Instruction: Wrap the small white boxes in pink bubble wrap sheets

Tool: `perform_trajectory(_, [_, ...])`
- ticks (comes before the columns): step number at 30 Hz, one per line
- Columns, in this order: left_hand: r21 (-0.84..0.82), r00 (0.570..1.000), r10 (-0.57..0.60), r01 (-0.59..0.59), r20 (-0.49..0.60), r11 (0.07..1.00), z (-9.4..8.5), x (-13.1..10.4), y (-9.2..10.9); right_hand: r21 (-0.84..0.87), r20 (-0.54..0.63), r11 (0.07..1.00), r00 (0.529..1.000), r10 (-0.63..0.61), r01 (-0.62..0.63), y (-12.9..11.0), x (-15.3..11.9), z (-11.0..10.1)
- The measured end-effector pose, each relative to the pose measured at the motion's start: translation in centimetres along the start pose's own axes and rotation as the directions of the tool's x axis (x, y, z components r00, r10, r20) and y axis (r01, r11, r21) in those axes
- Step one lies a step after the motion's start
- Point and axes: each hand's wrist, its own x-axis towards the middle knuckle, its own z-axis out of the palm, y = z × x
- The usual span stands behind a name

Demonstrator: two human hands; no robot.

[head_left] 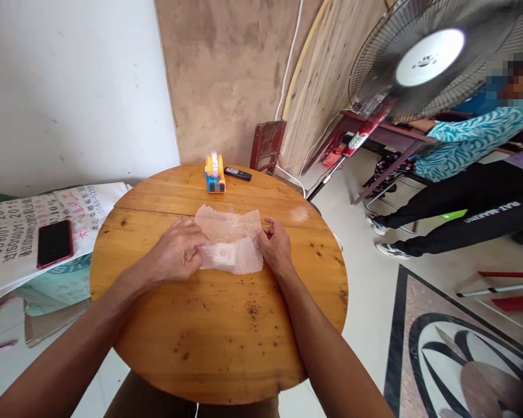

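A sheet of pinkish, see-through bubble wrap (229,226) lies on the round wooden table (226,331). Its lower part is folded over a small white item (225,254) with a pale red mark. At the sheet's left edge, my left hand (181,249) is closed, slightly blurred, its fingertips pinching the wrap. My right hand (276,245) pinches the right edge between thumb and fingers. Beyond the sheet stands an orange and blue tape dispenser (215,174), with a black pen-like device (237,173) lying beside it.
A phone (54,244) lies on printed sacks (91,203) at the left. A wooden chair (268,145) stands behind the table. At the right are a running fan (429,58) and people, one in a patterned blue top (466,145), near a dark red table (401,132).
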Motion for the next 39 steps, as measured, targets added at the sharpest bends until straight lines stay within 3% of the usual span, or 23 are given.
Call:
perform_trajectory(2, [0.017, 0.990, 0.066, -0.069, 0.122, 0.998, -0.9, -0.9, 2.5, -0.015, 0.002, 1.000, 1.000, 0.003, -0.003, -0.2, 0.0, 0.0])
perform_trajectory(4, [0.044, 0.948, 0.069, -0.087, 0.312, 0.995, -1.6, -2.3, 5.1, -0.029, 0.013, 1.000, 1.000, 0.009, -0.009, -0.3, -0.1, 0.0])
perform_trajectory(7, [-0.087, 0.801, 0.076, -0.030, 0.594, 0.996, -2.7, -4.1, 7.4, -0.059, 0.018, 0.998, 1.000, 0.017, -0.015, -0.6, -0.1, 0.0])
perform_trajectory(8, [-0.147, 0.763, 0.070, 0.034, 0.643, 0.988, -3.1, -4.1, 7.5, -0.071, 0.018, 0.997, 1.000, 0.015, -0.014, -0.7, -0.1, 0.0])
perform_trajectory(9, [-0.209, 0.754, 0.063, 0.101, 0.654, 0.973, -3.5, -3.9, 7.3, -0.080, 0.018, 0.997, 1.000, 0.013, -0.012, -0.7, -0.1, -0.1])
perform_trajectory(11, [-0.341, 0.806, 0.008, 0.241, 0.591, 0.909, -3.8, -2.5, 6.3, -0.090, 0.021, 0.996, 1.000, 0.009, -0.007, -0.8, -0.2, -0.1])
perform_trajectory(13, [-0.368, 0.884, -0.188, 0.361, 0.428, 0.857, -3.4, -0.6, 4.8, -0.095, 0.024, 0.995, 1.000, 0.007, -0.005, -0.8, -0.2, -0.2])
perform_trajectory(15, [-0.334, 0.901, -0.334, 0.417, 0.278, 0.845, -2.1, 0.9, 3.2, -0.097, 0.024, 0.995, 1.000, 0.009, -0.006, -0.8, -0.3, -0.2])
perform_trajectory(17, [-0.343, 0.905, -0.370, 0.423, 0.210, 0.839, -0.3, 1.6, 2.2, -0.096, 0.026, 0.995, 1.000, 0.008, -0.005, -0.8, -0.3, -0.2])
perform_trajectory(21, [-0.326, 0.910, -0.335, 0.402, 0.243, 0.856, 2.8, 0.4, 1.6, -0.073, 0.021, 0.997, 1.000, 0.004, -0.002, -0.6, -0.3, 0.0])
perform_trajectory(26, [-0.255, 0.884, -0.404, 0.457, 0.235, 0.852, 4.7, -0.7, 1.6, 0.025, -0.005, 1.000, 1.000, -0.004, 0.004, -0.3, 0.0, 0.0])
perform_trajectory(32, [-0.161, 0.912, -0.386, 0.405, 0.140, 0.900, 6.1, -0.3, 1.2, -0.164, -0.012, 0.986, 0.999, 0.034, -0.036, -0.5, -0.3, -0.1])
perform_trajectory(36, [-0.110, 0.919, -0.354, 0.375, 0.171, 0.920, 6.3, -0.4, 1.1, -0.220, 0.019, 0.976, 1.000, -0.004, 0.008, -1.0, -0.7, -0.7])
perform_trajectory(39, [-0.107, 0.925, -0.329, 0.352, 0.187, 0.930, 6.3, -0.5, 0.9, -0.218, 0.018, 0.976, 1.000, -0.014, 0.018, -2.1, -1.2, -2.5])
